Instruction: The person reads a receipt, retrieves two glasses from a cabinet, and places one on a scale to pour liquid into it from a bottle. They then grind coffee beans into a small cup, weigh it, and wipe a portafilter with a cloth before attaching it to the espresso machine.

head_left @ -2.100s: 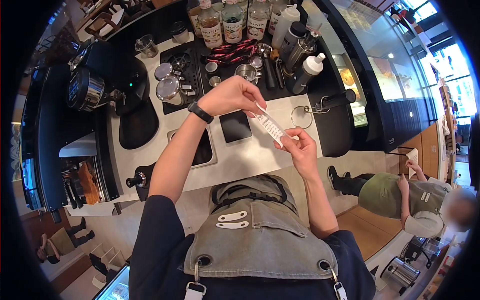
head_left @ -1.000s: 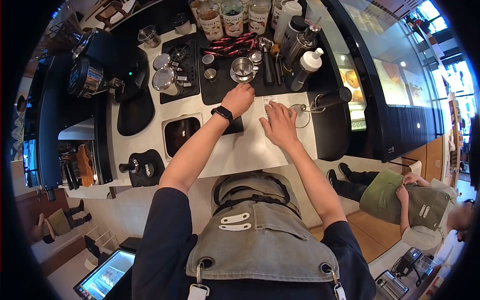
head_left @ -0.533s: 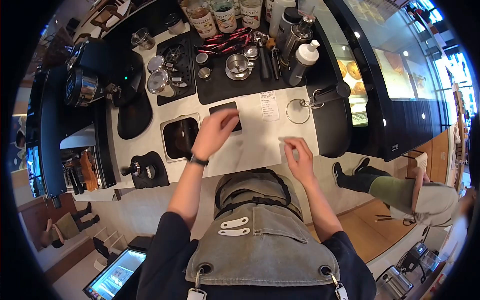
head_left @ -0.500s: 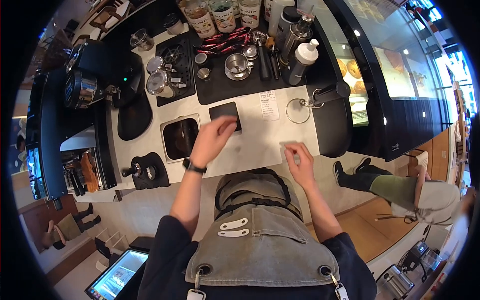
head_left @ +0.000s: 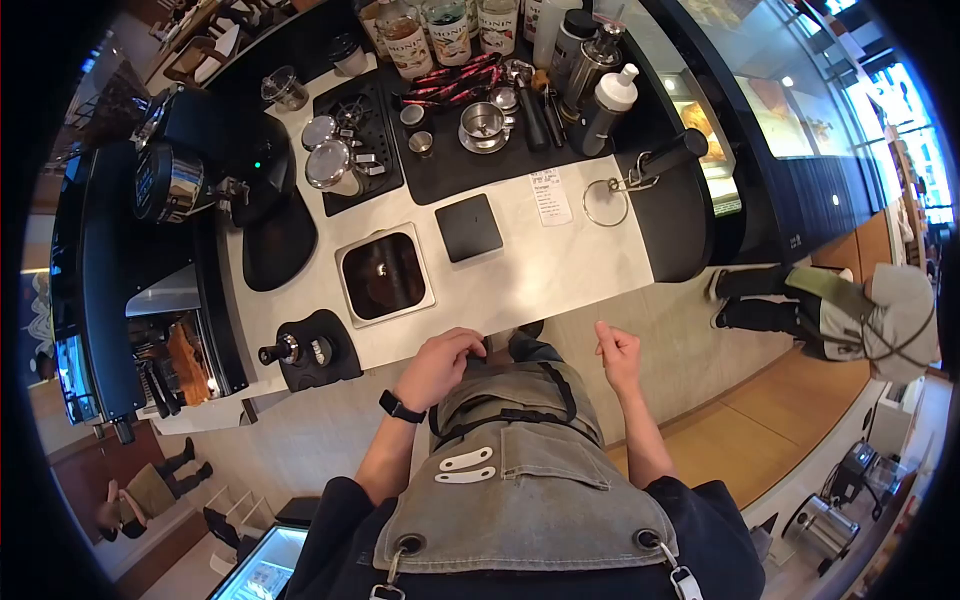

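My left hand (head_left: 441, 364), with a dark watch on its wrist, hovers at the counter's front edge, its fingers loosely bent and nothing visible in them. To the right, past the edge and above the floor, my right hand (head_left: 619, 356) is curled closed with no object showing. Nearest on the counter (head_left: 520, 270) is a flat black square device (head_left: 468, 227). A printed receipt (head_left: 550, 197) lies to its right, and a small sink (head_left: 385, 272) is sunk in to its left. Left of that, a tamper (head_left: 284, 349) stands on a black mat.
Metal pitchers (head_left: 334, 167) stand on a black drip tray. A metal cup on a saucer (head_left: 485, 127), a portafilter (head_left: 530, 112) and syrup bottles (head_left: 447, 32) line the back. An espresso machine (head_left: 85, 270) is at left. Another person (head_left: 850, 310) is at right.
My left hand has drawn back from the black square device to the counter's edge. My right hand has lowered and its fingers have curled in. The camera view has turned slightly.
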Available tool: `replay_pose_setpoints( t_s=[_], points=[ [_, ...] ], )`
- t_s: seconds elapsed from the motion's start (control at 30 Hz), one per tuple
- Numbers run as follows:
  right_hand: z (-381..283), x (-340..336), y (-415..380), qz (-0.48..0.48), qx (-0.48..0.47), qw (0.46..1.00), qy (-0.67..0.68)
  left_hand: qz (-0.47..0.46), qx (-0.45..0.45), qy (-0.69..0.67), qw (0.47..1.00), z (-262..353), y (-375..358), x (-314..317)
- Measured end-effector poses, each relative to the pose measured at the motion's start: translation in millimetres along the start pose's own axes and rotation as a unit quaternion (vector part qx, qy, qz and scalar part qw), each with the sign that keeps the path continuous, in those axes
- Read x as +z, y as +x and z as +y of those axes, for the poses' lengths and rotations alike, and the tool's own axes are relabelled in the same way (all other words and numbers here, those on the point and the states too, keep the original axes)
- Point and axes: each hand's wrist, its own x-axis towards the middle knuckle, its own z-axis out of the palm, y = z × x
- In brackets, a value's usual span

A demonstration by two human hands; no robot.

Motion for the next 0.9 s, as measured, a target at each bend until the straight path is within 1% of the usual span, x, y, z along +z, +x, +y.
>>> replay_pose_setpoints(
  t_s=[0.03, 0.07, 0.13, 0.23, 0.33, 0.43, 0.53, 0.63, 0.67, 0.73, 0.77, 0.83, 0.9],
  points=[
    [-2, 5, -5, 0.023, -0.018, 1.0, 0.008, 0.002, 0.018, -0.017, 1.0, 1, -3, -5],
    [-5, 11, -10, 0.032, -0.012, 0.999, 0.033, -0.027, -0.046, -0.052, 0.997, 3, -7, -10],
    [-15, 28, -24, 0.052, 0.0, 0.995, 0.085, -0.086, -0.175, -0.118, 0.974, 26, -15, -21],
    [-34, 56, -50, 0.046, -0.005, 0.995, 0.092, -0.111, -0.082, 0.018, 0.99, 17, -18, -19],
    [-54, 80, -81, 0.053, -0.027, 0.995, 0.077, -0.113, 0.041, 0.095, 0.988, -1, -24, -5],
    [-44, 95, -102, 0.077, -0.103, 0.988, 0.084, -0.172, 0.064, 0.158, 0.97, 1, -30, 3],
    [-30, 77, -120, 0.026, -0.13, 0.991, -0.008, -0.218, 0.083, 0.179, 0.956, 16, -28, 12],
    [-20, 46, -139, -0.013, 0.046, 0.996, 0.073, -0.25, 0.138, 0.201, 0.937, 30, -12, 35],
    [-19, 36, -142, -0.003, 0.076, 0.993, 0.095, -0.253, 0.158, 0.196, 0.934, 40, -5, 43],
    [-18, 10, -152, 0.053, 0.138, 0.978, 0.148, -0.279, 0.195, 0.185, 0.922, 68, 13, 65],
    [-4, -2, -158, 0.102, 0.066, 0.986, 0.118, -0.301, 0.219, 0.179, 0.911, 87, 25, 83],
    [35, -31, -159, 0.2, -0.063, 0.977, 0.027, -0.342, 0.236, 0.162, 0.895, 138, 47, 125],
    [48, -71, -169, 0.26, -0.067, 0.962, 0.042, -0.389, 0.253, 0.142, 0.874, 183, 72, 186]
  ],
)
